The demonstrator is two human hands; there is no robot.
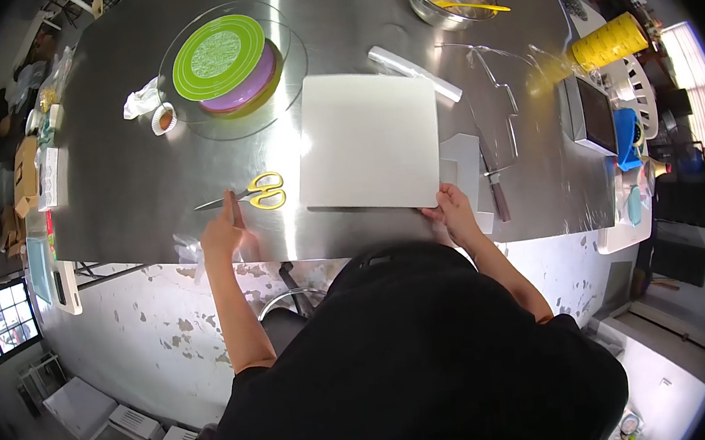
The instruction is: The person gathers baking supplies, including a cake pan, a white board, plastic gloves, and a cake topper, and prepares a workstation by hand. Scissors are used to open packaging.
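Observation:
My left hand (223, 231) is at the near left of the steel table, its fingers closed at the blades of a pair of scissors (268, 192) with yellow handles. The blades point left and the handles right. With my right hand (455, 212) I pinch the near right corner of a flat, whitish square board (369, 140), which is in front of me. Part of that grip is hidden under the board. Just right of it lie a translucent plastic sheet (469, 176) and a long knife (497, 193) with a dark handle.
A green round board (218, 56) rests on a purple base above a clear disc at the left. A paper cup (163, 119) stands beside it. Behind the board are a clear roll (415, 72) and a steel bowl (426, 11) with a yellow spatula (476, 7). A yellow roll (609, 41) is far right.

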